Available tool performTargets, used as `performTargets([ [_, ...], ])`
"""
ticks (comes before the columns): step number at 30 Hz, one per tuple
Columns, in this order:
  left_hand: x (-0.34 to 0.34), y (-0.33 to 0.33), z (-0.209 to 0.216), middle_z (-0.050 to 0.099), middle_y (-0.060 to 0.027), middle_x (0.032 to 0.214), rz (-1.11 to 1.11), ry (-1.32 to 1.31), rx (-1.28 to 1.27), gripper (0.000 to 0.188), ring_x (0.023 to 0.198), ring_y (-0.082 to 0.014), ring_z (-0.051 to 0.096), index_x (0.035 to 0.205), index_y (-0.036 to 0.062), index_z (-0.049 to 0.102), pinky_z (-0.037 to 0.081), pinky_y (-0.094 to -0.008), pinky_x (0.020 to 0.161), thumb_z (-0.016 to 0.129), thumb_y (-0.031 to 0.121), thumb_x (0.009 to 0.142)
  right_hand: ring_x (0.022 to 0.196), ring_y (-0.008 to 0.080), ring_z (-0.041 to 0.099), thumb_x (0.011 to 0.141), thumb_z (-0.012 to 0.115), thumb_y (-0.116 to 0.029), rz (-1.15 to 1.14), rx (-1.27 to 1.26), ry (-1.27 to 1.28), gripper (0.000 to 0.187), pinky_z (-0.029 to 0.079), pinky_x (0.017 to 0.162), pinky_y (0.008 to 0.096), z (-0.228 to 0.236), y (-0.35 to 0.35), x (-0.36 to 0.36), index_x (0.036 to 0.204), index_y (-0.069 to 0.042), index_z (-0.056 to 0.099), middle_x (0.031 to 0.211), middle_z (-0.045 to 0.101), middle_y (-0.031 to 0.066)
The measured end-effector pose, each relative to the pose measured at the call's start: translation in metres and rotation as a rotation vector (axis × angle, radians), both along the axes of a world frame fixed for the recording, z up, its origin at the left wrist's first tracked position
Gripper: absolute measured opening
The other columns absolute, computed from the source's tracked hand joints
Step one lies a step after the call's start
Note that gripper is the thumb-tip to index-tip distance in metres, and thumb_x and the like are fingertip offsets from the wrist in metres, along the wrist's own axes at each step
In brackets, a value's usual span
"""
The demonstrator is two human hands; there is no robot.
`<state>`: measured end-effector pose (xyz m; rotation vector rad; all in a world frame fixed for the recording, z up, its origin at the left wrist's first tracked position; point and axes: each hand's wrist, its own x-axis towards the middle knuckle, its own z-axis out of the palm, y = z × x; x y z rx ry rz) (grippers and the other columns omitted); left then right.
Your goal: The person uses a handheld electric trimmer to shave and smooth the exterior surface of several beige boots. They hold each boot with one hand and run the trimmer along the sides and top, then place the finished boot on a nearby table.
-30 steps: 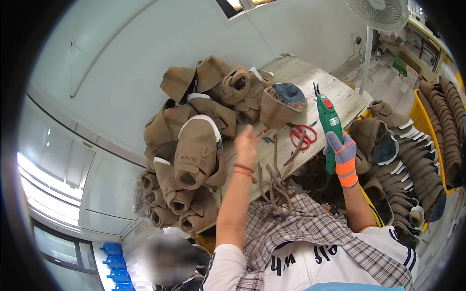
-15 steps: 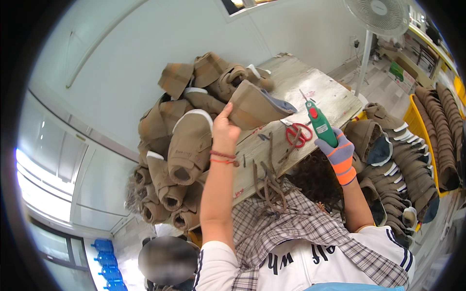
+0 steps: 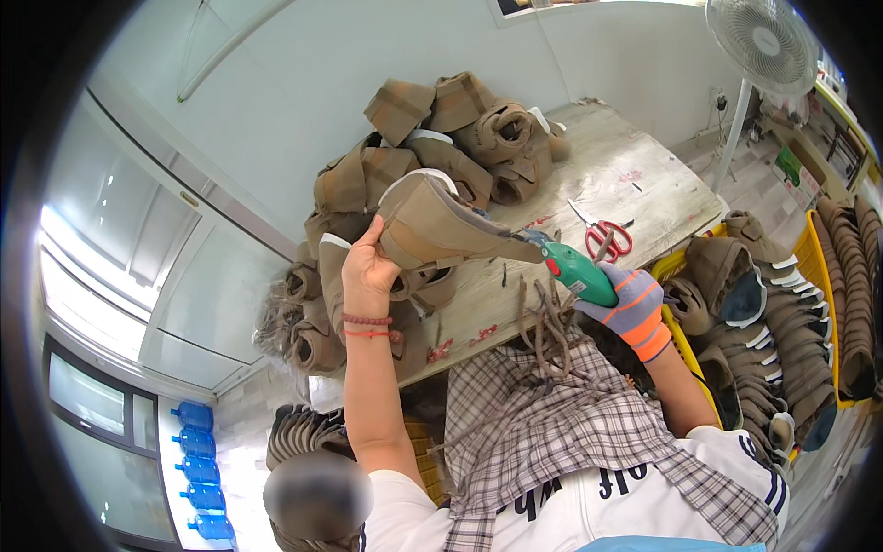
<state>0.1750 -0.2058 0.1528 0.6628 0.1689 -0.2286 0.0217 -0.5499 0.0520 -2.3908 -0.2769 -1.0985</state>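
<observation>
My bare left hand (image 3: pixel 371 269) grips a brown shoe upper (image 3: pixel 437 225) with a white edge by its side, lifted above the table. In my gloved right hand (image 3: pixel 630 308), fingers are wrapped around a green handheld power tool (image 3: pixel 581 273) with a red switch. The tool's front end meets the narrow right end of the upper. Its thin metal tip, bare earlier, is mostly hidden there; I cannot tell whether it is inside or behind the edge. Red-handled scissors (image 3: pixel 612 241) lie just beyond the tool. Brown strips (image 3: pixel 550 336) hang over the table's near edge onto my checked apron (image 3: pixel 515 414).
A heap of brown shoe uppers (image 3: pixel 400 110) covers the left of the worn table (image 3: pixel 644 152). Rows of uppers (image 3: pixel 754 317) fill yellow crates (image 3: pixel 823 248) at right. A standing fan (image 3: pixel 762 46) is far right; blue water bottles (image 3: pixel 198 469) stand lower left.
A different-looking upper pose shows: my left hand has turned it, bringing its narrow end toward the right. My right hand has brought the tool left against that end. The view has shifted.
</observation>
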Motion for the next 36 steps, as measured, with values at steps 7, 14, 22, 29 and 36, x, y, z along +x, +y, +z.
performTargets([
  [7,-0.007,0.003,0.005,0.055,-0.0220,0.121,0.034,-0.004,-0.013,0.031,0.112,-0.0334,0.054,0.118,-0.0075,0.048,0.043,-0.0491,0.097,0.047,0.014,0.096,0.056,0.0267,0.057,0.054,0.084,-0.040,0.039,-0.063,-0.025,0.055,0.047,0.054,0.0347,0.000,0.000,-0.001,0.094,-0.008,0.064,0.068,0.061,0.0080],
  [14,-0.005,-0.009,0.000,0.055,-0.0208,0.121,0.049,0.005,0.010,0.027,0.111,-0.0328,0.054,0.116,-0.0056,0.050,0.044,-0.0489,0.096,0.048,0.011,0.095,0.055,0.0273,0.057,0.052,0.085,-0.041,0.079,-0.016,-0.053,0.058,0.047,0.054,0.0346,0.000,0.003,0.002,0.094,-0.008,0.064,0.069,0.061,0.0086],
  [22,-0.014,-0.027,0.001,0.056,-0.0173,0.120,0.021,-0.005,0.044,0.028,0.110,-0.0325,0.055,0.117,-0.0036,0.050,0.043,-0.0510,0.096,0.052,0.007,0.091,0.058,0.0272,0.058,0.050,0.087,-0.038,0.131,0.067,-0.086,0.062,0.048,0.055,0.0347,0.011,0.004,0.007,0.099,-0.009,0.063,0.071,0.062,0.0087],
  [29,-0.035,-0.035,0.014,0.056,-0.0177,0.121,-0.063,-0.091,-0.108,0.032,0.112,-0.0328,0.054,0.118,-0.0058,0.050,0.040,-0.0491,0.099,0.050,0.007,0.090,0.055,0.0263,0.057,0.053,0.085,-0.041,0.141,0.034,-0.179,0.058,0.046,0.053,0.0342,0.026,0.001,0.011,0.095,-0.008,0.063,0.066,0.060,0.0083],
  [36,-0.049,-0.051,0.016,0.055,-0.0173,0.124,-0.035,-0.214,-0.130,0.033,0.116,-0.0309,0.051,0.120,-0.0059,0.050,0.039,-0.0460,0.101,0.048,0.007,0.090,0.052,0.0247,0.056,0.055,0.084,-0.041,0.129,0.025,-0.218,0.054,0.046,0.051,0.0336,0.039,0.007,0.011,0.092,-0.008,0.064,0.063,0.059,0.0074],
])
